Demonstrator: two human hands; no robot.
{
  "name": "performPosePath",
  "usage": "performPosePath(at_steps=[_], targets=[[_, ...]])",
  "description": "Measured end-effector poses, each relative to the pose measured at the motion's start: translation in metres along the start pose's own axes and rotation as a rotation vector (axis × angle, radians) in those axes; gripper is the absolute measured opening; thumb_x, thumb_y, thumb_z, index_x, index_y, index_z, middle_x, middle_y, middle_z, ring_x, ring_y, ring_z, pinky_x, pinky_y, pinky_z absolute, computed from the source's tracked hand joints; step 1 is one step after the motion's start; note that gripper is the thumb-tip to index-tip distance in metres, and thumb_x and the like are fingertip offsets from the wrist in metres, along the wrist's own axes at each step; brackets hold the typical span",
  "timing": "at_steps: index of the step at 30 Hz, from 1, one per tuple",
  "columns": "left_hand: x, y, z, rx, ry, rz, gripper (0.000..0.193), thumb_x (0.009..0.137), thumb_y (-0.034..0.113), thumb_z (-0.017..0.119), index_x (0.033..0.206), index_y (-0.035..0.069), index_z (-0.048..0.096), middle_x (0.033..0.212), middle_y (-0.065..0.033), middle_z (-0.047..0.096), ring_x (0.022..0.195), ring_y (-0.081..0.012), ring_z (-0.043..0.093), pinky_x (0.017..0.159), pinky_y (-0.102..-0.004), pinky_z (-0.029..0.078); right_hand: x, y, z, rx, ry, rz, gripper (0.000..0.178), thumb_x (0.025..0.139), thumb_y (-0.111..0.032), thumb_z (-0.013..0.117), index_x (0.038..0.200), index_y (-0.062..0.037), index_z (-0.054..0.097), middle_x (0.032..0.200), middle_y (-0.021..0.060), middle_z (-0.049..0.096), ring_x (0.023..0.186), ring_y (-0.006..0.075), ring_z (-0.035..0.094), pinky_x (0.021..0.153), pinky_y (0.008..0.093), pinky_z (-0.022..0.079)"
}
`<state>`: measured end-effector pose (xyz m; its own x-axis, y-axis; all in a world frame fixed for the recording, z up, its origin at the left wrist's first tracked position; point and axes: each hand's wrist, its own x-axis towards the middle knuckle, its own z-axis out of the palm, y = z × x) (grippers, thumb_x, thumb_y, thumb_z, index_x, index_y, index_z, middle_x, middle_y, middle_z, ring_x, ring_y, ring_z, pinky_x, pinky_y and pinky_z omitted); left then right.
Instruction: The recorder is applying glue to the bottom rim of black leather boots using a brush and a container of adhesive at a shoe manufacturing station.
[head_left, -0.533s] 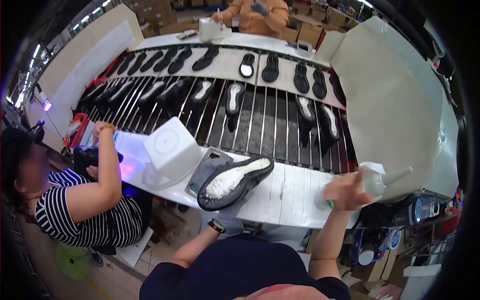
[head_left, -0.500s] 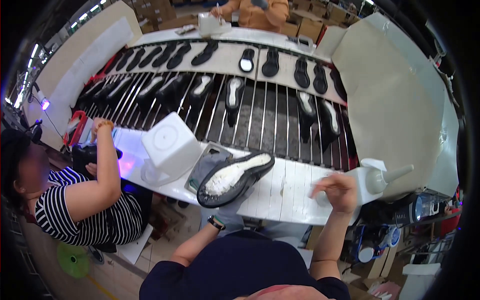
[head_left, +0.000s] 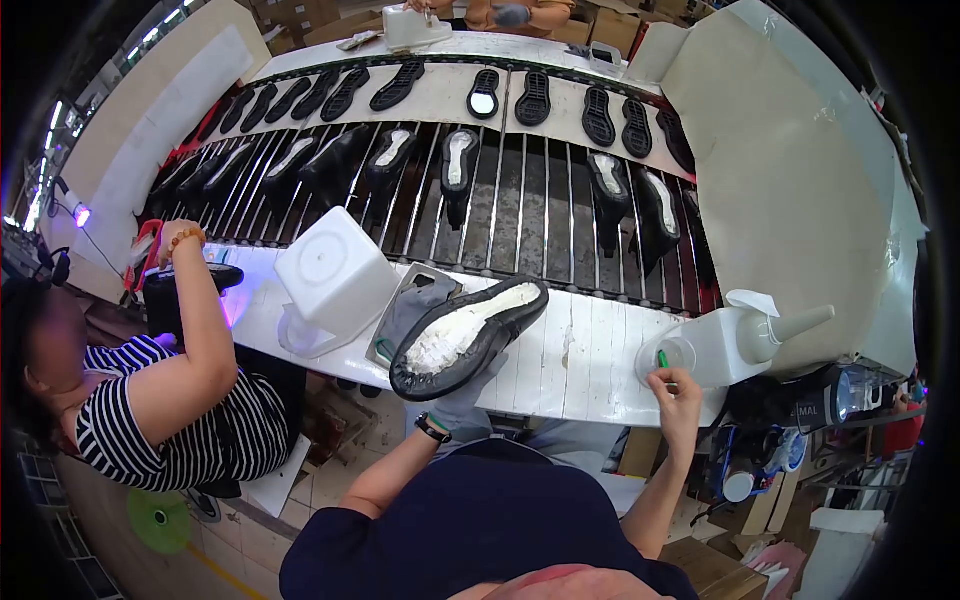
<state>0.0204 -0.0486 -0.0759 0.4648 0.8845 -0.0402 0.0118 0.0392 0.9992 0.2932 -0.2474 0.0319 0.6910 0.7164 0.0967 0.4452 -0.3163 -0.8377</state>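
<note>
A black shoe upper [head_left: 520, 318] is held bottom side up over the near edge of the white table, its underside pale with a rough, whitish heel area. My left hand [head_left: 463, 398], in a grey glove with a dark band at the wrist, grips it from below; most of its fingers are hidden behind the shoe. Over a small clear cup [head_left: 686, 348] on the right, my bare right hand [head_left: 678, 395] pinches a thin green-handled tool [head_left: 662, 357]. The tool's lower end is in the cup and cannot be made out.
Beyond the table [head_left: 590, 395] a roller rack carries several upturned shoe uppers [head_left: 458, 165], with black soles [head_left: 534, 100] on a shelf behind. White plastic bottles [head_left: 335, 265] lie left and right. A grey cloth [head_left: 420, 308] fills a tray. A co-worker [head_left: 190, 400] sits left, another across.
My right hand has come down to the cup and now holds the green-handled tool. The shoe in my left hand has shifted slightly. The co-worker's raised arm at left has moved a little left.
</note>
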Motion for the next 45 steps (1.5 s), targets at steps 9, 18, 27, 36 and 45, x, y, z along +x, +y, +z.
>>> performPosePath(at_steps=[9, 18, 27, 36, 45], targets=[[-0.005, -0.017, 0.008, 0.162, 0.101, 0.203, 0.064, 0.084, 0.035, 0.080, 0.136, 0.007, 0.055, 0.134, -0.0103, 0.059, 0.121, -0.0242, 0.056, 0.106, -0.0386, 0.043, 0.001, 0.005, 0.001, -0.545, 0.275, -0.030, 0.018, 0.082, -0.013, 0.076, 0.083, 0.0000, 0.063, 0.086, 0.0121, 0.066, 0.087, 0.0309, 0.061, 0.078, 0.0400, 0.047], [-0.002, -0.031, 0.012, 0.252, 0.058, 0.230, 0.061, 0.085, 0.035, 0.078, 0.134, 0.007, 0.056, 0.131, -0.0091, 0.060, 0.117, -0.0235, 0.057, 0.104, -0.0381, 0.044, -0.018, 0.037, -0.008, -0.743, 0.208, 0.236, 0.028, 0.080, -0.013, 0.077, 0.100, -0.0024, 0.061, 0.100, 0.0146, 0.064, 0.098, 0.0349, 0.060, 0.084, 0.0445, 0.045], [-0.011, -0.018, 0.009, -0.018, -0.040, -0.022, 0.062, 0.086, 0.035, 0.078, 0.136, 0.007, 0.055, 0.134, -0.0095, 0.058, 0.122, -0.0218, 0.053, 0.106, -0.0369, 0.041, -0.012, 0.011, -0.004, -0.677, 0.095, 0.038, 0.040, 0.084, -0.019, 0.075, 0.118, -0.0034, 0.061, 0.113, 0.0158, 0.064, 0.108, 0.0368, 0.057, 0.091, 0.0454, 0.044], [0.015, -0.041, 0.008, 0.353, -0.011, 0.314, 0.057, 0.088, 0.031, 0.076, 0.136, 0.008, 0.056, 0.136, -0.0110, 0.059, 0.123, -0.0266, 0.054, 0.107, -0.0407, 0.041, -0.005, -0.030, 0.064, -0.139, -0.700, 0.015, 0.053, 0.081, -0.023, 0.080, 0.126, -0.0023, 0.062, 0.118, 0.0183, 0.066, 0.108, 0.0314, 0.064, 0.094, 0.0392, 0.049], [0.022, -0.067, 0.006, -0.155, -0.071, 0.129, 0.052, 0.089, 0.029, 0.076, 0.134, 0.010, 0.058, 0.131, -0.0107, 0.062, 0.118, -0.0267, 0.058, 0.103, -0.0415, 0.045, 0.029, -0.055, 0.031, 0.817, -0.472, -0.179, 0.057, 0.087, -0.021, 0.075, 0.133, 0.0047, 0.056, 0.116, 0.0184, 0.069, 0.106, 0.0252, 0.065, 0.092, 0.0365, 0.050]])
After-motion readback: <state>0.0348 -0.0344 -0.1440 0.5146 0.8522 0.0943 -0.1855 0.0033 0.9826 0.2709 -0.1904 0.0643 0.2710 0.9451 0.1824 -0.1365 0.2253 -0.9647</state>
